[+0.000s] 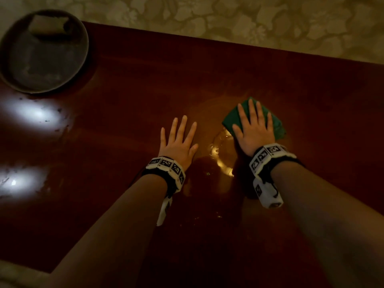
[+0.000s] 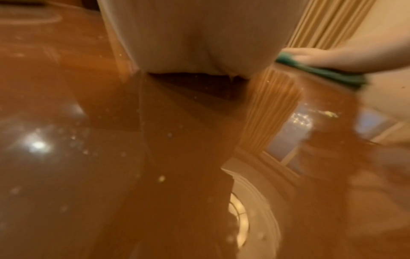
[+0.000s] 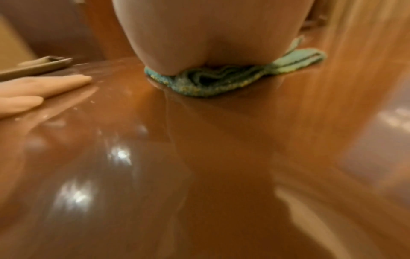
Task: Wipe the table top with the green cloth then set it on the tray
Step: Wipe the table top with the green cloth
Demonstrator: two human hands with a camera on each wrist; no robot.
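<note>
From my remote station: both bare forearms end in black wrist straps ringed with white blocks bearing black-and-white square markers, a marker-printed white piece hanging below each.

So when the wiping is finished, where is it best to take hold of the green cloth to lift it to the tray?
Probably at its far right edge. The green cloth lies folded flat under the right hand, and in the right wrist view its layered folds stick out loose there. Pinching them from the right with thumb and fingers should keep the folds together on the way to the tray.
</note>
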